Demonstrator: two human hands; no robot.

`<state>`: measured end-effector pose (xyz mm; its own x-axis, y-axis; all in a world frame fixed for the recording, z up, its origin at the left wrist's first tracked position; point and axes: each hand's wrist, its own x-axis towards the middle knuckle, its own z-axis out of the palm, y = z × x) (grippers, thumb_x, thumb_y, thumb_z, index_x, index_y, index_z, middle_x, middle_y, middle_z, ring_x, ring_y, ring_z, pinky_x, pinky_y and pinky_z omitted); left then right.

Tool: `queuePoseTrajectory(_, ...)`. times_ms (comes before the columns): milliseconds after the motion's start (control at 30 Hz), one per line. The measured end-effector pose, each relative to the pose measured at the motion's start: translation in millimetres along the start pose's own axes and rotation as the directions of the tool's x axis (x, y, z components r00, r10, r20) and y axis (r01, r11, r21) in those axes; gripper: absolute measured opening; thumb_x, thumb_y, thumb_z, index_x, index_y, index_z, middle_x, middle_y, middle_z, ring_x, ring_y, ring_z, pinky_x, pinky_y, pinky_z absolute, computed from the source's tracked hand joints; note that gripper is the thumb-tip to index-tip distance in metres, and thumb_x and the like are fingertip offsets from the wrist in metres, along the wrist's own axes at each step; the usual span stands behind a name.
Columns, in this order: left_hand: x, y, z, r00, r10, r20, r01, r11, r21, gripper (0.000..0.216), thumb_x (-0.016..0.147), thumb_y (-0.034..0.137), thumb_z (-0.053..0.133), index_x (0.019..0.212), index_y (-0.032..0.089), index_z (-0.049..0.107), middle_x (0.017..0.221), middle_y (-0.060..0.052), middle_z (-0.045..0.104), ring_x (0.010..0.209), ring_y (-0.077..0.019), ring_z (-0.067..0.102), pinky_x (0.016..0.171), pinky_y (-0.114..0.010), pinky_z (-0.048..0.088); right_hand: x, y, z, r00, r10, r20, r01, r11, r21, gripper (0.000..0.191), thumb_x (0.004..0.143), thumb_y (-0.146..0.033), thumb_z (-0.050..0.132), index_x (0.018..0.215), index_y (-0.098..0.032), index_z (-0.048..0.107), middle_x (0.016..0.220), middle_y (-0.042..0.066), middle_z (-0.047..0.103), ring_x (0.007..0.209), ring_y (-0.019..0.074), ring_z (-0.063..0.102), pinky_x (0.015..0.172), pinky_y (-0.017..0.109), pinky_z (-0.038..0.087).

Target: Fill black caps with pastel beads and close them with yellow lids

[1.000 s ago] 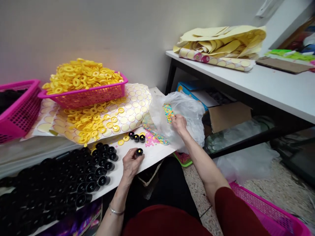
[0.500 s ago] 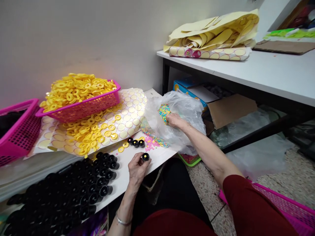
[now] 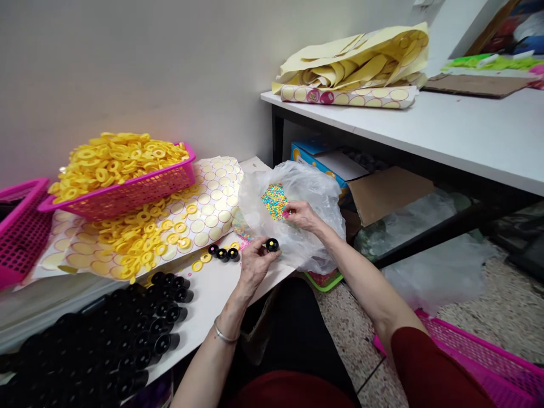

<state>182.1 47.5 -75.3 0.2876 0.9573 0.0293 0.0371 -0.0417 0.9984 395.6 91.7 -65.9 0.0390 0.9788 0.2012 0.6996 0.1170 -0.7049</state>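
Observation:
My left hand [image 3: 255, 262] grips a small black round cup [image 3: 272, 245] between thumb and fingers; a yellow dot shows inside its open top. My right hand [image 3: 301, 216] is closed in a pinch over the mouth of a clear plastic bag [image 3: 310, 181]. A tiny pink piece shows at its fingertips, too small to name surely. Inside the bag lie many small multicoloured beads [image 3: 274, 199]. To the left of my left hand, several black cups [image 3: 221, 254] stand on the white table beside loose yellow rings [image 3: 197, 266].
Many black cups [image 3: 106, 334] crowd the table's left front. A pink basket [image 3: 140, 195] heaped with yellow rings stands on printed sheets [image 3: 216, 195]. Another pink basket [image 3: 25, 232] is at far left. A white table [image 3: 382, 124] rises at right, with an open cardboard box [image 3: 391, 192] below.
My left hand has moved right and up with the black cup, nearer the bag. My right hand has drawn back slightly from the beads, pinching a tiny pink piece.

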Motion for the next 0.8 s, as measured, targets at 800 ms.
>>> queuePoseTrajectory(800, 29.7, 19.7, 29.7, 0.999, 0.027, -0.035, -0.019, 0.977, 0.212, 0.019, 0.055, 0.021, 0.071, 0.073, 0.016, 0.070, 0.055, 0.005, 0.053, 0.051, -0.0085, 0.041, 0.051, -0.023, 0.032, -17.6, -26.1, -28.9, 0.991, -0.135, -0.006, 0.125, 0.896, 0.426, 0.009, 0.065, -0.023, 0.063, 0.071, -0.017, 0.066, 0.075, 0.000, 0.063, 0.074, 0.0142, 0.052, 0.076, 0.031, 0.042)
